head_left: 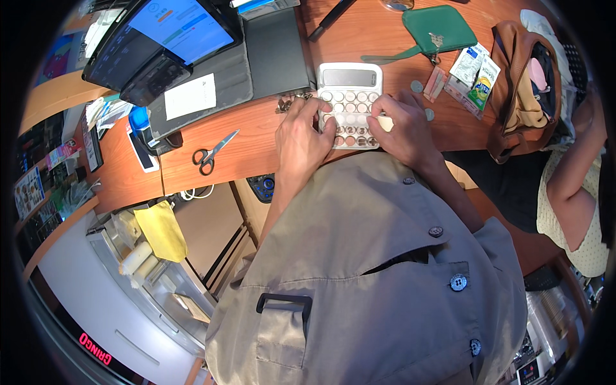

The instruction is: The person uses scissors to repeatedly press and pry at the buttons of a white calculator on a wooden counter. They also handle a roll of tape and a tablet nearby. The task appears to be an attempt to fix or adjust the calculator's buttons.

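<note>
A white calculator (377, 72) with round keys and a grey display lies at the table's near edge. My left hand (300, 136) grips its left side, with the thumb over the lower keys. At its right side my right hand (405, 128) is closed, fingers curled and pinched near the keys. By the right thumb shows a small cream-coloured piece (385, 123); I cannot make out what it is. A paler band (350, 119) crosses the middle keys, perhaps something see-through. Some small dark metal items (286, 102) lie beside my left hand, partly hidden.
Scissors (214, 153) and a phone (142, 151) lie left, below a tablet screen (183, 29) and black folder (273, 61). Right are a green pouch (439, 29), packets (484, 82), coin-like discs (417, 86) and a brown handbag (507, 138). Another person's arm (577, 173) shows far right.
</note>
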A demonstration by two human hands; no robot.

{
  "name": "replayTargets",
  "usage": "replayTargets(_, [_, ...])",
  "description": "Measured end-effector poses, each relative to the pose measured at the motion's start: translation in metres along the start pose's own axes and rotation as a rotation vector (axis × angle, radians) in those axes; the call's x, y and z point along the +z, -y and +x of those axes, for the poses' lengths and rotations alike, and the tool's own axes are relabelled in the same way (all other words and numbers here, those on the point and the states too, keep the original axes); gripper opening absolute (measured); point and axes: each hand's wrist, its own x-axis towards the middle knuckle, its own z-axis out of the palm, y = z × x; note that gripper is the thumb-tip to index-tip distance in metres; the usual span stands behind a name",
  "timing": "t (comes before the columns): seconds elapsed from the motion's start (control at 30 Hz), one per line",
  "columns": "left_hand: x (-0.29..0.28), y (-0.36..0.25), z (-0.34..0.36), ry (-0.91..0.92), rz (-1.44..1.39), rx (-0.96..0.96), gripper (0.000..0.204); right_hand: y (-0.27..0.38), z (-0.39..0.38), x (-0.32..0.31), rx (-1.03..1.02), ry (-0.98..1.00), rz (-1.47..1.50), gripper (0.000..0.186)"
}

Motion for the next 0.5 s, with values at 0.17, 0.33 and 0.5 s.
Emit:
replayTargets(0.17, [-0.0004,0.0000,0.0016,0.032,0.011,-0.023,0.019,-0.0007,0.0001,0.0006,0.000,-0.001,-0.002,0.016])
replayTargets(0.33, [0.0028,-0.0017,-0.0001,0.001,-0.069,-0.024,0.016,-0.0004,-0.0019,0.0002,0.005,-0.001,0.000,0.016])
replayTargets(0.5, [0.0011,-0.0071,-0.0062,-0.031,-0.007,0.304,0.020,0.0005,-0.0018,0.0007,-0.022,-0.013,-0.012,0.017])
